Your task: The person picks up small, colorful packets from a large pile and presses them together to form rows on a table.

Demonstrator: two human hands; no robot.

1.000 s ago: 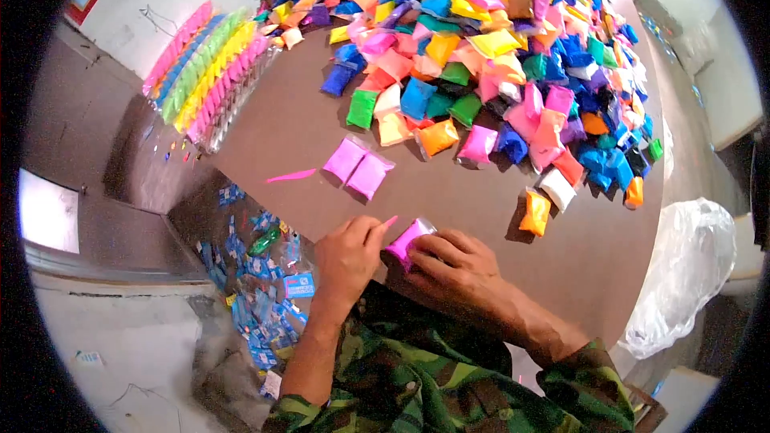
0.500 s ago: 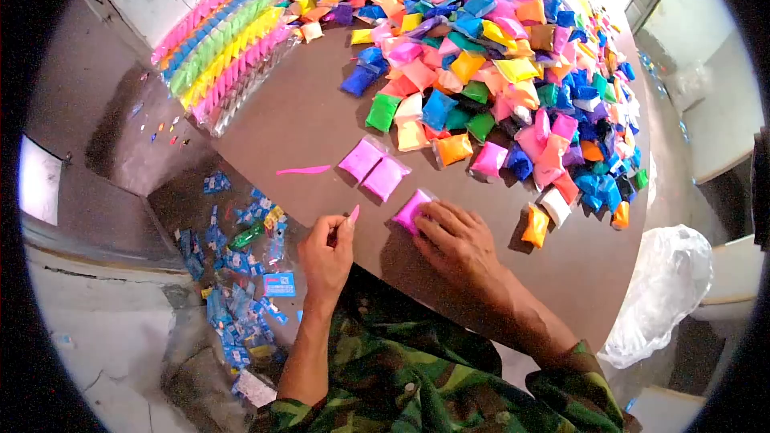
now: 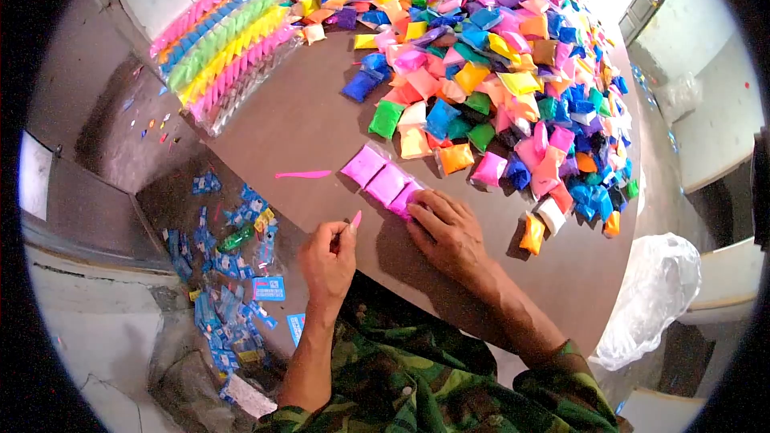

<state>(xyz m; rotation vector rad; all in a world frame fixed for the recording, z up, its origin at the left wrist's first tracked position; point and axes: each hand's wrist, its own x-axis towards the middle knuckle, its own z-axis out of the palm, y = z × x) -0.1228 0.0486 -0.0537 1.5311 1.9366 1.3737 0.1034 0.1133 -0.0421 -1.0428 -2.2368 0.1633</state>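
My left hand (image 3: 327, 261) is closed in a pinch near the table's front edge, and a pink pointed plastic tool (image 3: 357, 219) sticks out of its fingertips. My right hand (image 3: 446, 232) grips the near end of a magenta clay packet (image 3: 403, 199) with bent fingers, partly covering it. Two more magenta packets, the middle one (image 3: 387, 184) and the far one (image 3: 363, 163), lie in line with it on the brown table (image 3: 273, 124), edge to edge. To their left rests a thin pink plastic tool (image 3: 302, 174), flat on the tabletop.
A big heap of coloured packets (image 3: 489, 56) covers the table's back and right. Rows of packets in clear strips (image 3: 228, 48) lie at the back left edge. Blue wrappers (image 3: 228, 313) litter the floor at left. A clear plastic bag (image 3: 654, 297) hangs at right.
My right hand has slid the third magenta packet leftward against the other two, which were apart from it. My left hand stays nearly in place with the pink tool.
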